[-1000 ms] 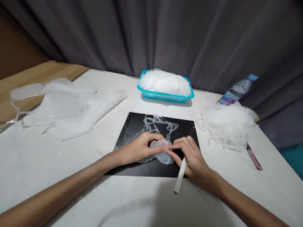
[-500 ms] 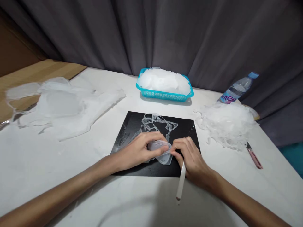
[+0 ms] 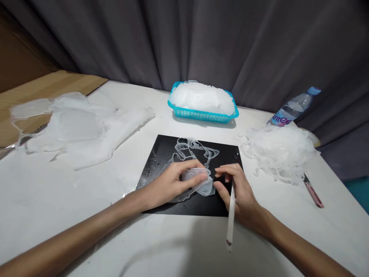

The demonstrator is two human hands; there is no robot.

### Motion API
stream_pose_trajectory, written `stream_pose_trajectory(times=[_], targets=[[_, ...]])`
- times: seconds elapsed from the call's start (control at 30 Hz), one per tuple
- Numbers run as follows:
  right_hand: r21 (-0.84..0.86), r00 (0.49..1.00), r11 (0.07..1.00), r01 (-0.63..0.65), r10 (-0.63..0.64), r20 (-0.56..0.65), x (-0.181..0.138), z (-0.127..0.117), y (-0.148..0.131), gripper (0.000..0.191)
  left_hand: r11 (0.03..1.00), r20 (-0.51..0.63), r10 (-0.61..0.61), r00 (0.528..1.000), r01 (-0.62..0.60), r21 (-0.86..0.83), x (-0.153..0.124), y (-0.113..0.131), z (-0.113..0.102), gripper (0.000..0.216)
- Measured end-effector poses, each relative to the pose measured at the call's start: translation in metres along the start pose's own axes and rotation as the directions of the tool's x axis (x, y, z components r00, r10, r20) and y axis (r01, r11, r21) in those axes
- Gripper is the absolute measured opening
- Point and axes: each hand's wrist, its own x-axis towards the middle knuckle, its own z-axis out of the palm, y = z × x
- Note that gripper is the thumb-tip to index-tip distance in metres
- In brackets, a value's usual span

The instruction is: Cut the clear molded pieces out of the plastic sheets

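My left hand [image 3: 175, 181] is closed on a translucent, rounded rubbery piece [image 3: 188, 175], thumb on the near side and fingers behind. Under and beside it, more translucent sheet [image 3: 206, 187] lies on a black mat [image 3: 184, 209]. My right hand [image 3: 236, 188] is just right of the piece, thumb and forefinger apart and not touching it. A slim white-handled tool [image 3: 230, 227] is tucked in that hand, its handle pointing down toward me; its working end is hidden. Thin looping offcuts [image 3: 211, 153] lie on the mat's far part.
A blue basket [image 3: 201, 115] heaped with white translucent pieces stands at the back. Large limp sheets [image 3: 77, 127] lie left. To the right are a pile of scraps [image 3: 284, 154], a tilted water bottle [image 3: 294, 107] and a pink-handled knife [image 3: 314, 195]. A grey curtain [image 3: 219, 42] hangs behind.
My right hand has let go of the piece's edge and moved slightly right, its fingers opening while the white-handled tool stays in it. My left hand keeps hold of the piece.
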Motion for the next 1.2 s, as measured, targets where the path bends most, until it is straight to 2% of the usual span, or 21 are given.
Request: stream_pose_trajectory(times=[0.13,0.23,0.33,0.4,0.5,0.57,0.6,0.67,0.73,0.8,0.87,0.93,1.0,1.07,1.2], targets=[[-0.019,0.997,0.999,0.039,-0.041,-0.059,0.0,0.001,-0.001,0.026,0.998,-0.053,0.046,0.998,-0.048,-0.031,-0.001,0.001,0.001,0.024],[-0.043,0.999,0.998,0.038,-0.039,-0.018,0.001,0.002,0.0,0.024,0.987,-0.051,0.155,0.987,-0.156,-0.025,-0.003,0.002,0.001,0.012],[-0.045,0.998,0.998,0.035,-0.033,0.049,0.004,0.002,0.001,0.014,0.95,0.01,0.305,0.952,-0.305,0.067,-0.007,0.0,-0.003,0.016],[-0.067,0.995,0.994,0.086,-0.082,0.058,0.004,0.001,0.002,0.015,0.931,0.034,0.316,0.948,-0.316,0.182,-0.011,-0.003,-0.009,0.011],[-0.11,0.977,0.974,0.197,-0.186,0.1,0.004,-0.001,0.0,0.015,0.932,0.003,0.155,0.988,-0.147,0.332,-0.018,-0.008,-0.022,0.023],[-0.126,0.959,0.96,0.249,-0.226,0.171,0.003,-0.001,-0.001,0.013,0.933,0.009,0.011,1.0,-0.013,0.361,-0.023,-0.008,-0.029,0.02],[-0.13,0.947,0.954,0.27,-0.239,0.215,0.002,0.0,-0.001,0.011,0.936,0.026,-0.053,0.998,0.04,0.35,-0.024,-0.007,-0.031,0.017],[-0.132,0.92,0.943,0.305,-0.256,0.296,0.001,0.0,-0.002,0.009,0.953,0.046,-0.14,0.989,0.122,0.279,-0.026,-0.004,-0.031,0.024],[-0.119,0.893,0.933,0.339,-0.279,0.353,-0.001,0.0,-0.004,0.008,0.966,0.018,-0.198,0.98,0.192,0.172,-0.025,-0.002,-0.026,0.033],[-0.086,0.876,0.93,0.357,-0.301,0.377,0.0,-0.001,-0.005,0.01,0.972,-0.006,-0.225,0.974,0.225,0.071,-0.023,-0.003,-0.02,0.033],[-0.015,0.869,0.942,0.336,-0.304,0.391,0.002,-0.004,-0.007,0.017,0.98,-0.001,-0.198,0.98,0.198,0.016,-0.02,-0.007,-0.014,0.032],[0.061,0.891,0.964,0.261,-0.264,0.368,0.006,-0.007,-0.007,0.024,0.991,0.003,-0.135,0.991,0.135,0.026,-0.019,-0.012,-0.01,0.028],[0.072,0.943,0.987,0.144,-0.159,0.292,0.012,-0.009,-0.006,0.023,0.993,0.001,-0.097,0.995,0.096,0.064,-0.018,-0.015,-0.009,0.019],[0.026,0.973,0.999,0.024,-0.029,0.23,0.019,-0.009,-0.004,0.019,0.995,0.002,-0.075,0.997,0.075,0.072,-0.018,-0.016,-0.009,0.015],[0.027,0.944,0.981,-0.194,0.179,0.276,0.038,-0.001,-0.006,0.019,0.996,0.013,0.001,1.0,-0.002,0.084,-0.021,-0.011,-0.012,0.016]])
